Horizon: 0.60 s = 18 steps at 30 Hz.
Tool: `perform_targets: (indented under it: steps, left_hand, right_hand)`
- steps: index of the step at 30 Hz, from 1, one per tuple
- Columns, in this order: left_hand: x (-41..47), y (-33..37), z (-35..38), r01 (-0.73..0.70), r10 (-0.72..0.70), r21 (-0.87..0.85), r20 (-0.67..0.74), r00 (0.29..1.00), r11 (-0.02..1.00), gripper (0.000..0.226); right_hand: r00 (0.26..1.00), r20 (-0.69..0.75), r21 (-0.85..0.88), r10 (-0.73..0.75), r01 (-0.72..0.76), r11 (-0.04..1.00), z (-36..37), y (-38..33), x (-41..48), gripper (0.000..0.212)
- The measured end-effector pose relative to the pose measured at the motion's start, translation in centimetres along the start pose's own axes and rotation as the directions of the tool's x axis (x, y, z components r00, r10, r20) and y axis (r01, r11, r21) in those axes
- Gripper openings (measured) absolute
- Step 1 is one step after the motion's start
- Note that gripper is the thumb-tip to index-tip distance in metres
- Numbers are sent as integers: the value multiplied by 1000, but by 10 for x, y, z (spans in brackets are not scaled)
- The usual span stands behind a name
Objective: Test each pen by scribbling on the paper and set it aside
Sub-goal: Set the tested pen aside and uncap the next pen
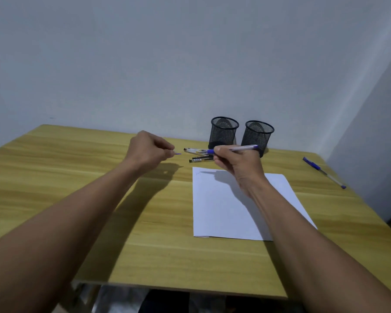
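Right forearm (pixel 303 222) over paper (pixel 217 211); right fingers (pixel 220 154) pinch pen (pixel 242 148); left fingers (pixel 167 147) pinch cap (pixel 178 154).

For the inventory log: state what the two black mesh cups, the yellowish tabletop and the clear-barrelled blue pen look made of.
Left black mesh cup and right black mesh cup: likely metal wire, matte black; the wall shows through the grid. Yellowish tabletop: wood grain, slight sheen; probably laminate, maybe wood. Clear-barrelled blue pen: see-through barrel, so probably plastic.
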<state>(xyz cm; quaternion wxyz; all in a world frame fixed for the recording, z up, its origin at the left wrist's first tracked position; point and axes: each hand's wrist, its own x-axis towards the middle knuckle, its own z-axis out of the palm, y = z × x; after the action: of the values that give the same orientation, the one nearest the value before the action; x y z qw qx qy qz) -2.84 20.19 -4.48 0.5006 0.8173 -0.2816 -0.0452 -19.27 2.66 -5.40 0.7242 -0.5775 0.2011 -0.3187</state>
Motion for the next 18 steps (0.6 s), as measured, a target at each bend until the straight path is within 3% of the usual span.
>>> perform_targets:
  steps: [5, 14, 18]
  left_hand:
    - [0, -5, 41, -48, 57, 185, -47, 997, 982, 8]
    - [1, -19, 52, 20, -8, 182, -69, 998, 983, 22]
    - [-29, -12, 46, -86, 103, 256, -57, 993, 963, 21]
  right_hand:
    - [999, 37, -266, -17, 27, 964, 11, 10, -2, 11]
    - [996, 75, -268, 40, -19, 963, 2, 34, -8, 11]
    - [998, 37, -259, 47, -36, 965, 1, 42, -10, 13]
